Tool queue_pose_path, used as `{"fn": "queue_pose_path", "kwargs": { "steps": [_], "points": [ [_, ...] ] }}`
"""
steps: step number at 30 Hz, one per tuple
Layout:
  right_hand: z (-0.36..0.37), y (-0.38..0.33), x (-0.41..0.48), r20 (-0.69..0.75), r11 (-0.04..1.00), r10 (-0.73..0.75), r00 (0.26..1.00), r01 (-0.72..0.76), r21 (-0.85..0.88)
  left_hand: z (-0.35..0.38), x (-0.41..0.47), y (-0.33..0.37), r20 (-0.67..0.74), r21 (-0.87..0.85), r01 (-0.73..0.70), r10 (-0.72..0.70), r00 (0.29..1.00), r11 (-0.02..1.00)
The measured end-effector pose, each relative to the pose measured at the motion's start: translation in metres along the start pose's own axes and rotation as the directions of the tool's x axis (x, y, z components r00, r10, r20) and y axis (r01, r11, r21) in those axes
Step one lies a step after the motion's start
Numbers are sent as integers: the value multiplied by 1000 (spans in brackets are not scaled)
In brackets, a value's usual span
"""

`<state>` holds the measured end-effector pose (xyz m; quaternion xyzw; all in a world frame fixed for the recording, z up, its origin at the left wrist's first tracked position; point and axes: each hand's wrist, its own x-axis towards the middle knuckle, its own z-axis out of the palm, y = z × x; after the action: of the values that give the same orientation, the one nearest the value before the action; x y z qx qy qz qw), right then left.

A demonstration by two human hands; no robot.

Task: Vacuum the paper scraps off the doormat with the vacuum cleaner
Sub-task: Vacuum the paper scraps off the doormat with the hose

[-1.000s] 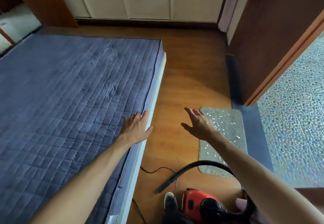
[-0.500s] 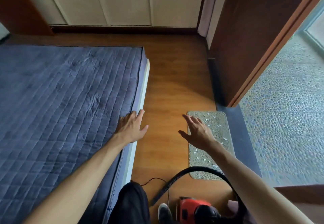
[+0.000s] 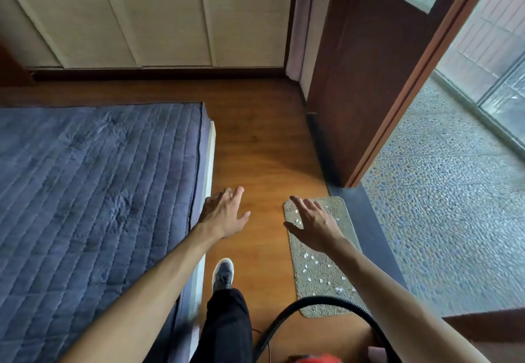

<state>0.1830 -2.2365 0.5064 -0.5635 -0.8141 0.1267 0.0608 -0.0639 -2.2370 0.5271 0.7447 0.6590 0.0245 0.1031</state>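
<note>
reading this as setup, not cleaning yet: both hands are empty. left hand [image 3: 225,212] is wide, fingers spread, palm down by the edge of the bed [image 3: 99,192]. can't tell if it touches the edge, probably out there for balance. right hand [image 3: 315,224] is wide too and holds nothing. it hangs over the far end of the doormat [image 3: 312,280], likely just stretched forward as the person leans in. doormat lies on the wood floor [image 3: 261,163], tight against the dark threshold strip [image 3: 366,220] by the open door [image 3: 355,78], so the easy approach is from the bed side. paper scraps [image 3: 338,289] are small white bits scattered along the mat, thicker toward the near end, so none of the job looks done. vacuum cleaner [image 3: 312,359] sits at the bottom edge of view near the person's feet, only a sliver of red body showing. its black hose [image 3: 306,301] arcs across the near end of the mat. nozzle end is out of sight, so can't say where it points. one shoe [image 3: 223,273] is planted on the floor between bed and mat. next step, my guess: a hand drops to the hose before anything gets sucked up. risk: the hose could drag scraps off onto the floor.
</note>
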Motion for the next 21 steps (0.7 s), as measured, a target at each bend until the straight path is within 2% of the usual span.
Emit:
{"fn": "queue_pose_path", "kwargs": {
  "steps": [7, 13, 21],
  "points": [
    [-3, 14, 56, -80, 984, 175, 981, -174, 23, 6, 101, -14, 41, 44, -145, 143, 989, 989],
    [5, 17, 118, -44, 942, 332, 942, -329, 62, 3, 199, -46, 153, 39, -278, 269, 951, 960],
    [-19, 18, 173, -36, 849, 528, 848, -527, 30, -24, 301, -54, 206, 33, -434, 419, 884, 900]
  ]
}}
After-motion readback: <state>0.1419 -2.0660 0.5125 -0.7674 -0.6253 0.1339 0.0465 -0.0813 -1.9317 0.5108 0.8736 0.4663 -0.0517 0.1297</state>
